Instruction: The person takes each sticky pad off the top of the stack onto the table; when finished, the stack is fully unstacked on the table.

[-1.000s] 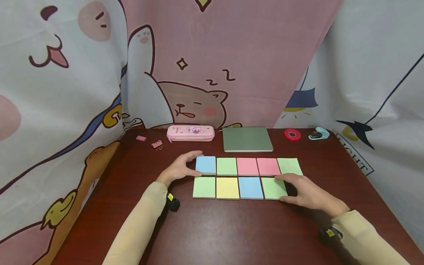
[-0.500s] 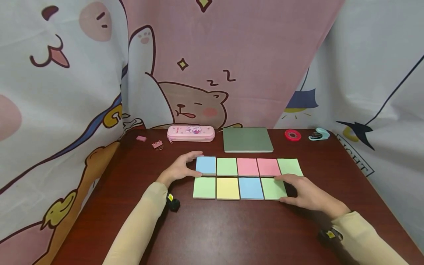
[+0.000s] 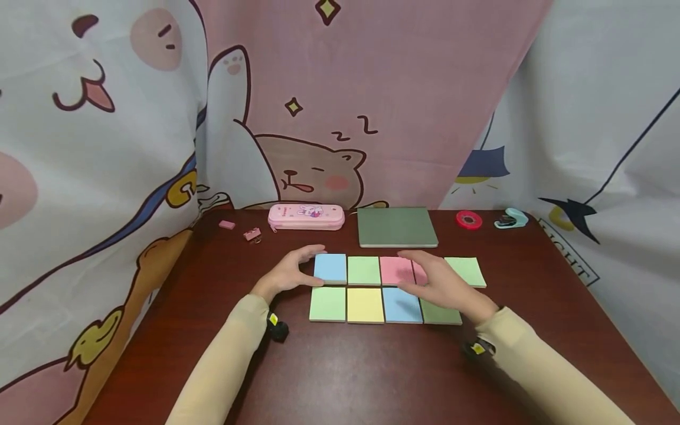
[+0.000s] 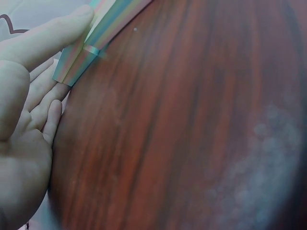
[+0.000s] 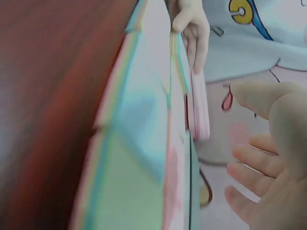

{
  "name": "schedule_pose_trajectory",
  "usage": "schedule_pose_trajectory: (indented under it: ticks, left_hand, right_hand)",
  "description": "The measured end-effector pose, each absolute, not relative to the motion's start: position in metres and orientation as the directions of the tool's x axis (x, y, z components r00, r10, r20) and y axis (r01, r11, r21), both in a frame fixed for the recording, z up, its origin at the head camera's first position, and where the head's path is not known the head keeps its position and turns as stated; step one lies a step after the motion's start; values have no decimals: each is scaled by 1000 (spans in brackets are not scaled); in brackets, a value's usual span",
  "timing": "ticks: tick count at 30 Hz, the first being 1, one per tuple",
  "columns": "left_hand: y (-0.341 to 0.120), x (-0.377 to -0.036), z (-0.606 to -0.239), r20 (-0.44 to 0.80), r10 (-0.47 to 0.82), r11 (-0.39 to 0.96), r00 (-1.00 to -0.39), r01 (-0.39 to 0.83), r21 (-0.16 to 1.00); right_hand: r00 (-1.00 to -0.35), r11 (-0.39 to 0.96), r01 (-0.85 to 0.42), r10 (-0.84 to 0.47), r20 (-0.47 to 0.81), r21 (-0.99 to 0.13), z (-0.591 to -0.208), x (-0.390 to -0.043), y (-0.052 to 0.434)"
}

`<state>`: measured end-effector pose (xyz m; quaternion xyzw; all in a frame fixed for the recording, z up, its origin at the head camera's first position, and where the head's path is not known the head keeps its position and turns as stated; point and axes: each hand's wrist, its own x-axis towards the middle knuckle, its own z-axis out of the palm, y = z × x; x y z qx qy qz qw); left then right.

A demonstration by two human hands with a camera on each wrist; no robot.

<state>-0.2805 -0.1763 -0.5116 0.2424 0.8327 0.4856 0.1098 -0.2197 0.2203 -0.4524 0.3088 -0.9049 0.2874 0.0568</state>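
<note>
"zz" on the pink curtain (image 3: 366, 77); "ight" on the right curtain (image 3: 611, 118).

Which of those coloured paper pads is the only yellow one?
The yellow pad is in the near row, second from the left, between a green pad and a blue pad. Every other pad is green, blue or pink.

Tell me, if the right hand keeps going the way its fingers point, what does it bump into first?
Probably the pink sticky-note pad: the right hand hovers open, fingers pointing left over it. Height above the pads is unclear.
</note>
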Motion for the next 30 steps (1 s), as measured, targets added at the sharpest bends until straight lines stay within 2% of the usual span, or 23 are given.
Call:
schedule_pose_trajectory:
  ticks: [10,16,30]
  left_hand:
    - [-174,-284,-512,67,522,404,-850,316,858]
    - [-176,-283,-511,63,523,409,-850,315,857]
    - [-180,-285,-513,74,534,388,-842,322,864]
  right_hand:
    - [-798,598,-566,-571,194,-567,-453,-261,136]
    - [-765,623,-581,-638,90,-523,-462,-270,101]
    - [-746,656,-626,-661,81,-422,-473,-280,74]
